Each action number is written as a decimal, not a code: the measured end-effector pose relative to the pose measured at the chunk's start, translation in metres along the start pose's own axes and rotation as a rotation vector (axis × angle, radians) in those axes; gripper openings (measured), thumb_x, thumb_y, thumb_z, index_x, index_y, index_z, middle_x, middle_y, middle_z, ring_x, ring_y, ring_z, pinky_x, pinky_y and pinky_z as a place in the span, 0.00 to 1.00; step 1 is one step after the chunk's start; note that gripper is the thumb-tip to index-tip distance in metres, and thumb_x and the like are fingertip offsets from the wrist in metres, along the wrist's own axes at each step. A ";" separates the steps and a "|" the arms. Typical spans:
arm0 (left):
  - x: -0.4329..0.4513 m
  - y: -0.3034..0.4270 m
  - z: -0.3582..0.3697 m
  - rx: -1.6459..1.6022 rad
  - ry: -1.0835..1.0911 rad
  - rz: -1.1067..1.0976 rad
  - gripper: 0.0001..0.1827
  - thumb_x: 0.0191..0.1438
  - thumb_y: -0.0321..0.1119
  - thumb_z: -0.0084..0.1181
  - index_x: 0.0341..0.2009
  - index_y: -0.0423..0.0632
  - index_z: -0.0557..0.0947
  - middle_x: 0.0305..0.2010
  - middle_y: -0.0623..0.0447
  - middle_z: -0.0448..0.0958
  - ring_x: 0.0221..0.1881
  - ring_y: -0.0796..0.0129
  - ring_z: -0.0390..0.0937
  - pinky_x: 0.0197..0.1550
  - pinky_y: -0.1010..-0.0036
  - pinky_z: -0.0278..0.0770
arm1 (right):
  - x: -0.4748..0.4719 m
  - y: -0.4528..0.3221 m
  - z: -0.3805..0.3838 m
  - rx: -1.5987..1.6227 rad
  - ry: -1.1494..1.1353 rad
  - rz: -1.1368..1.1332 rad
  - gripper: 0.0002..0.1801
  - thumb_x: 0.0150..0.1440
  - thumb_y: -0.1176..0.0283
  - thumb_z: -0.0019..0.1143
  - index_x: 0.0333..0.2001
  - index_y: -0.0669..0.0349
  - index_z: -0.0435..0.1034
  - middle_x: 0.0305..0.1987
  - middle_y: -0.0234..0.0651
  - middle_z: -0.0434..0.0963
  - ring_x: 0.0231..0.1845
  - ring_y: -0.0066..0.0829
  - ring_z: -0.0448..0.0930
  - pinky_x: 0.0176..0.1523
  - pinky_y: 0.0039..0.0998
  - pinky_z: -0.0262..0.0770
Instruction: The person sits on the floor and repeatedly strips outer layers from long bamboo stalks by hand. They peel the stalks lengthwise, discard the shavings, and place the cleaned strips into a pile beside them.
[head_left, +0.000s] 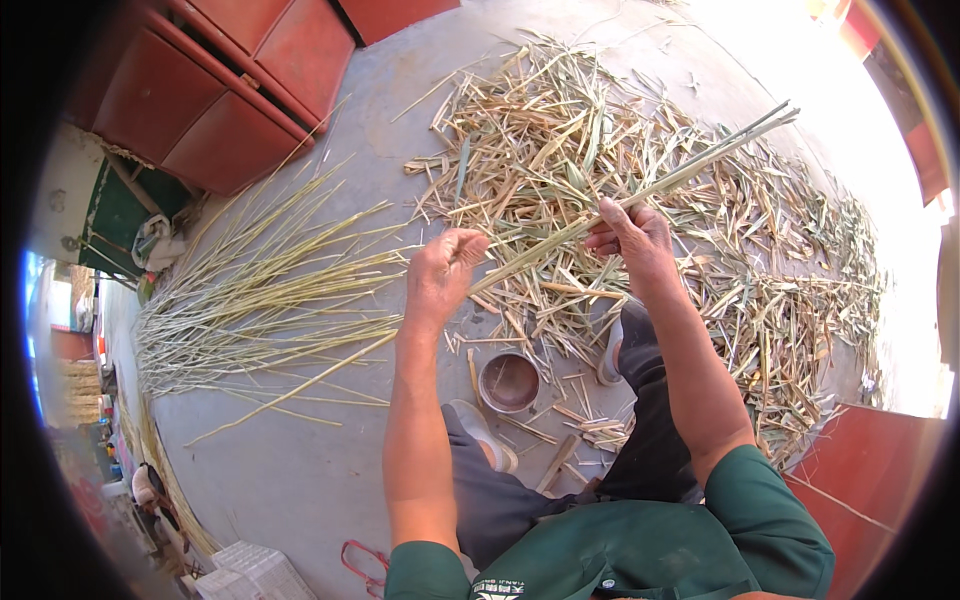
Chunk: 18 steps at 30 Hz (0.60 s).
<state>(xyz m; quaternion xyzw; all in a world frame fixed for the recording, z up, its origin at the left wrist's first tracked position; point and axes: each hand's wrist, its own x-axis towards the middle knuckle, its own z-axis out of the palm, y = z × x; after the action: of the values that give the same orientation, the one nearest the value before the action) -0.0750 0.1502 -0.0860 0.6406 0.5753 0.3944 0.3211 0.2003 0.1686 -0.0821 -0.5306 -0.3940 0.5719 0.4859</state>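
Note:
My right hand (634, 232) grips a long, pale green plant stalk (529, 259) between thumb and fingers. The stalk slants across the view, its thicker, leafy end (739, 142) splayed at the upper right. Its thin end tapers toward the floor at the lower left. My left hand (448, 266) is beside the stalk, fingers curled closed with nothing visible in them. The stalk passes behind my left wrist. Beneath both hands, dry leaf sheaths and stripped husks (525, 150) form a broad heap on the concrete floor.
Thin stripped stalks (277, 300) lie fanned on the floor at left. A round metal bowl (510, 382) stands between my feet, near a short wooden piece (559, 461). Red cabinets (232, 142) stand upper left, a red panel (862, 465) lower right. A red strap (364, 562) lies at bottom.

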 end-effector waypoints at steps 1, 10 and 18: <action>-0.004 -0.002 0.002 -0.022 -0.080 0.030 0.21 0.60 0.46 0.65 0.43 0.38 0.85 0.34 0.47 0.84 0.34 0.69 0.81 0.39 0.74 0.78 | 0.001 0.000 -0.001 0.011 0.005 -0.004 0.25 0.63 0.52 0.61 0.42 0.68 0.73 0.34 0.39 0.82 0.32 0.25 0.84 0.36 0.23 0.79; -0.019 0.000 0.030 -0.062 -0.096 0.024 0.18 0.54 0.39 0.71 0.43 0.40 0.86 0.31 0.50 0.85 0.33 0.74 0.81 0.39 0.77 0.79 | 0.003 -0.001 -0.005 0.047 0.037 -0.036 0.24 0.63 0.53 0.62 0.40 0.67 0.73 0.33 0.39 0.82 0.29 0.24 0.84 0.32 0.22 0.79; -0.003 -0.001 -0.005 -0.474 0.176 -0.234 0.14 0.61 0.41 0.65 0.37 0.42 0.82 0.29 0.54 0.83 0.31 0.76 0.78 0.40 0.76 0.77 | 0.006 0.003 -0.015 0.038 0.033 -0.039 0.23 0.64 0.54 0.61 0.40 0.67 0.72 0.33 0.39 0.82 0.30 0.24 0.84 0.34 0.22 0.79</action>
<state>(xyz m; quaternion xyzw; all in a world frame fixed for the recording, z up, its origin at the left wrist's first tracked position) -0.0803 0.1471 -0.0851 0.4400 0.5626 0.5325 0.4543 0.2150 0.1729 -0.0881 -0.5229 -0.3855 0.5609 0.5132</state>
